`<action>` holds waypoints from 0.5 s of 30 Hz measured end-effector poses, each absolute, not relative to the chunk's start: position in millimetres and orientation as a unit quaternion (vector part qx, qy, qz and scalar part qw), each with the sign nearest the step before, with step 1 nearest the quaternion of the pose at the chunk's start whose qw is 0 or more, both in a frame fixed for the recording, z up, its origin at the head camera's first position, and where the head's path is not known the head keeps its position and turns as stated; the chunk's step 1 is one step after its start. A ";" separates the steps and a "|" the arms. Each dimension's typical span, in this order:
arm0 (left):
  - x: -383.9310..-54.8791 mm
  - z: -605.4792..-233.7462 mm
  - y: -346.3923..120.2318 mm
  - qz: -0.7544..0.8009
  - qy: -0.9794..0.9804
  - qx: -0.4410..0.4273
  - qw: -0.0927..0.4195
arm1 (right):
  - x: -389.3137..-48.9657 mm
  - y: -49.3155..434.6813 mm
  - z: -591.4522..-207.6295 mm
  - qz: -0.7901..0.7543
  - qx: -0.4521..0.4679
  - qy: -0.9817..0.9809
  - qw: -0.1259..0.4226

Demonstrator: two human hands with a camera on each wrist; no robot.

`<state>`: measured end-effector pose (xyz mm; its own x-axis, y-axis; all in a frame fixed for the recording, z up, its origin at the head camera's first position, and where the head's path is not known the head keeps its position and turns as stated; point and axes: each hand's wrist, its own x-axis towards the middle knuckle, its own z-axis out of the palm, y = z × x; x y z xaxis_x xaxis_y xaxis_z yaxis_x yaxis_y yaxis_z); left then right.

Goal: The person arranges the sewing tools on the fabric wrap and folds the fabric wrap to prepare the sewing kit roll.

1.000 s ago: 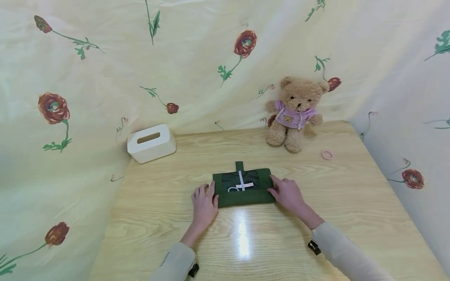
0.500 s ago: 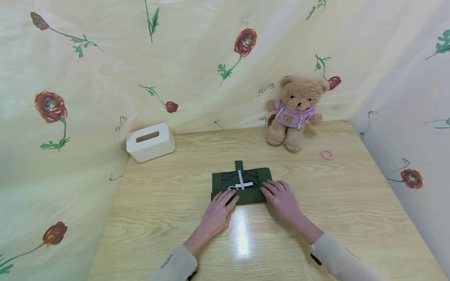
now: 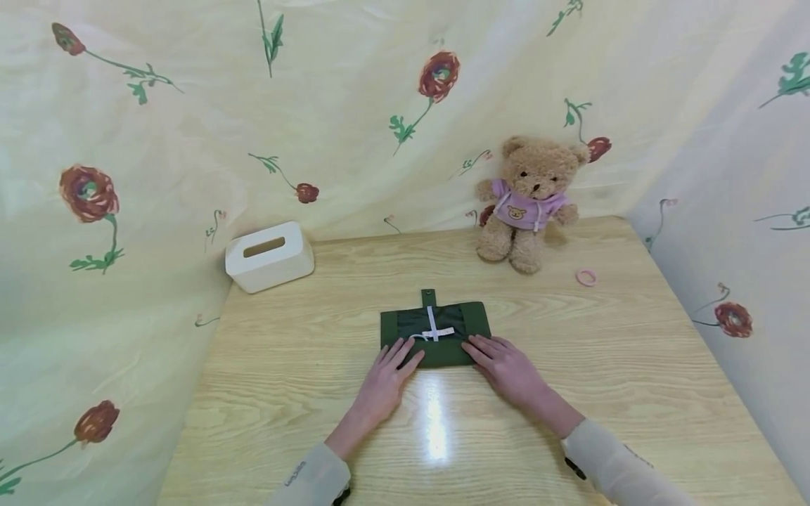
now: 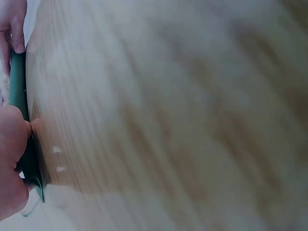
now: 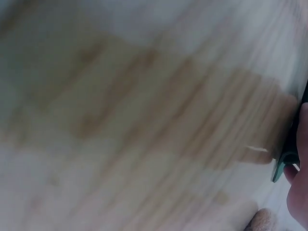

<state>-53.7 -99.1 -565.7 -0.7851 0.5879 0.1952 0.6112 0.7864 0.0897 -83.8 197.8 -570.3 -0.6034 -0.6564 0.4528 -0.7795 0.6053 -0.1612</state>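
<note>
A green fabric pouch (image 3: 443, 357), folded flat, lies on the wooden table in the head view. It has a dark inner panel (image 3: 413, 323), a white strip (image 3: 432, 321), a small printed tag (image 3: 446, 331) and a snap tab (image 3: 428, 298) extending from its far side. My left hand (image 3: 382, 383) rests extended fingers on the front left part. On the front right part, my right hand (image 3: 509, 371) presses with its fingers fairly straight. Both wrist views catch the pouch's edge, as a green band (image 4: 18, 86) on the left and a green corner (image 5: 281, 161) on the right.
A white tissue box (image 3: 271, 258) stands at the table's back left. Against the flowered cloth sits a teddy bear (image 3: 528, 204) in a purple hoodie. Nearby lies a pink ring (image 3: 586, 277).
Both hands have left their hold on the pouch's side ends and moved inward onto its front strip, fingers now laid over it. The pouch stays in nearly the same place.
</note>
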 end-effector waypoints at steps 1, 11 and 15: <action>-54.3 -564.8 -99.6 -0.078 -0.942 -0.317 0.077 | -84.8 197.8 -569.3 0.176 0.410 -0.877 0.178; -67.7 -553.6 -104.2 -0.141 -0.940 -0.307 0.048 | -100.1 195.7 -555.8 0.216 0.397 -0.879 0.152; -76.7 -545.5 -107.4 -0.213 -0.928 -0.304 0.037 | -107.7 196.0 -550.0 0.250 0.377 -0.885 0.113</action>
